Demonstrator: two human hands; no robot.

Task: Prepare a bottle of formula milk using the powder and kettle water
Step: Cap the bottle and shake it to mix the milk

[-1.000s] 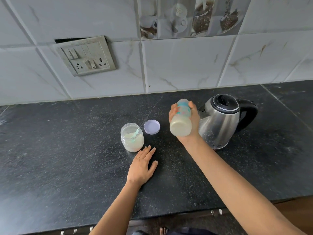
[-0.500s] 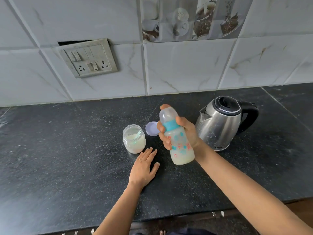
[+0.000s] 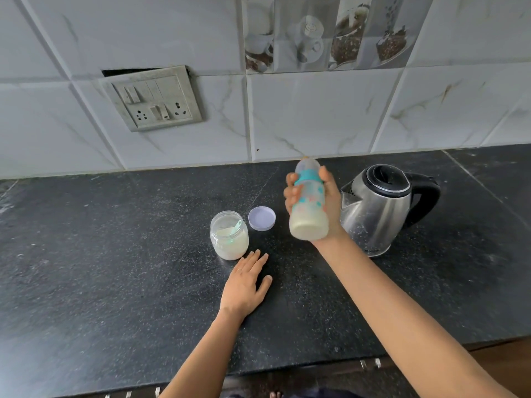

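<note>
Right hand [image 3: 332, 205] is up off the counter, fingers and thumb wrapped round the baby bottle [image 3: 309, 208], while the left hand [image 3: 245, 285] lies flat, palm down, fingers straight and close together on the black stone counter [image 3: 115, 254]. Biggest thing near the hands is the steel kettle [image 3: 376, 211], lid shut, black handle turned away from the right hand, standing just to that hand's right. The hand overlaps it in view, so contact can't be called. Now the bottle: tilted, base toward the camera, teal collar up by the fingertips, pale milky liquid in the lower part. Just past the left fingertips sits the open powder jar [image 3: 229, 239], upright, partly filled with off-white powder. A lilac lid [image 3: 261, 218] lies flat beyond the left hand, between jar and bottle. Smallest of all, a teal scoop [image 3: 236, 226] leans inside the jar.
</note>
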